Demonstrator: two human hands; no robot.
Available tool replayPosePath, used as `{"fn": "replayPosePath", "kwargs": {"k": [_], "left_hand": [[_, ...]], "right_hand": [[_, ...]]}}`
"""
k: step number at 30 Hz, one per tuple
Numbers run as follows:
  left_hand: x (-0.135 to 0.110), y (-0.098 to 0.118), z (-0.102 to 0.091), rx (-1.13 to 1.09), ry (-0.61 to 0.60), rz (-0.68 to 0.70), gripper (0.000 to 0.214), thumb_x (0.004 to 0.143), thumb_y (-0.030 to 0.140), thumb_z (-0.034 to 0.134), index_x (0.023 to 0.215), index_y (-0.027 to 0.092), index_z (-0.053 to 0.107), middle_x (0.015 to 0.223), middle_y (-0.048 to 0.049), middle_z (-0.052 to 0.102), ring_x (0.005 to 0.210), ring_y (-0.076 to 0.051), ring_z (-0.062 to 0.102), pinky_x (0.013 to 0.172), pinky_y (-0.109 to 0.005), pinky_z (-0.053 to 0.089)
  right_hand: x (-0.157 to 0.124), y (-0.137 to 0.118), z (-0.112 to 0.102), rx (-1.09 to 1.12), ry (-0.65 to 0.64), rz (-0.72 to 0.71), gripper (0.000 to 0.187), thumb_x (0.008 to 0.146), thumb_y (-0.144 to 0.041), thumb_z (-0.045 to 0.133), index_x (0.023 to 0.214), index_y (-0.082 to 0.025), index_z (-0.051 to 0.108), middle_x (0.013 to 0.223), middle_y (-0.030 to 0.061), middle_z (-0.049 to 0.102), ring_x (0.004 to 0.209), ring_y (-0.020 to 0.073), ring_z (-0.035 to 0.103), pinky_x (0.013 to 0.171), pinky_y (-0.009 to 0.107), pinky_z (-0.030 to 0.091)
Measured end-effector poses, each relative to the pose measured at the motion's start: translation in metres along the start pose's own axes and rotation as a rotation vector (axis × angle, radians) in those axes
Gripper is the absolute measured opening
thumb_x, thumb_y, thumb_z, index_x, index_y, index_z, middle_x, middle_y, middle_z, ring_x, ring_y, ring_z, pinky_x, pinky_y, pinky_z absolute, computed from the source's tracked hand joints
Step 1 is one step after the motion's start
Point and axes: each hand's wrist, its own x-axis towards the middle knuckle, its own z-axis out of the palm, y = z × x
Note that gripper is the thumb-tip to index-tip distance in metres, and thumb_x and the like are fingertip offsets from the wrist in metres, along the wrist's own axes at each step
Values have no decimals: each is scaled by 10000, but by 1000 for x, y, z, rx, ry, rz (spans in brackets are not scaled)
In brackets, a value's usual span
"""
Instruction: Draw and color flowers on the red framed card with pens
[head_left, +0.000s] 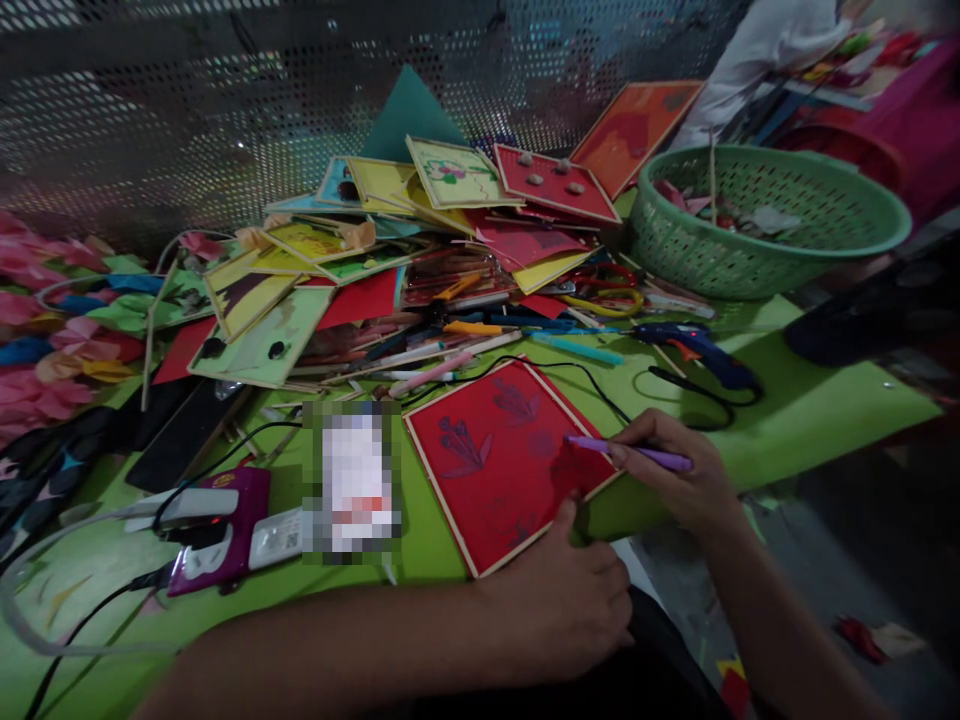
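Note:
A red card [525, 450] with a thin wooden frame lies tilted on the green table. Dark drawings of flowers show on its face, with other dark marks toward its near side. My right hand [679, 475] is closed around a purple pen [660, 457], whose tip meets the card near its right corner. At the card's near edge is my left hand [574, 590], fingers curled and thumb laid over the wooden border. Beside the card, to the left, a phone [356, 480] with a blurred-out screen lies on the table.
Behind the red card, framed pictures [457, 175], pens and scissors [611, 300] are heaped. A glue gun [701, 350] lies right, before a green basket [750, 260]. A purple power strip [225, 540] with cables is left. Paper flowers [52, 330] crowd the far left.

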Motion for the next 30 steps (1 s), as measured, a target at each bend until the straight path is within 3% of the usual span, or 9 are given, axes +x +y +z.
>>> {"fn": "replayPosePath", "kwargs": {"k": [6,11,17,30], "left_hand": [[0,0,2,13,-16,10,328,1060,384,455,1022,189,717,1034,-39,705,980,-173,625,1149,-604,393],[0,0,3,9,-8,7,339,1061,381,450,1036,187,727,1049,-41,704,993,-182,625,1140,-617,394],[1,0,-3,10,-9,7,316,1052,389,480,1017,192,725,1016,-27,704,968,-170,628,1154,-596,384],[1,0,0,14,-33,2,331,1061,387,457,1029,187,718,1027,-29,699,992,-172,626,1148,-593,394]], "right_hand": [[-1,1,2,21,78,36,235,836,-421,796,775,-234,667,640,10,665,539,171,559,495,293,395],[-3,4,0,11,16,21,238,847,-429,793,758,-246,671,617,5,629,532,180,533,485,309,373],[-4,3,-1,30,72,50,243,838,-439,790,757,-248,663,605,-2,620,520,173,524,473,301,368],[-3,-1,-2,27,40,46,263,828,-451,787,718,-253,655,584,7,605,511,180,511,463,314,359]]}}
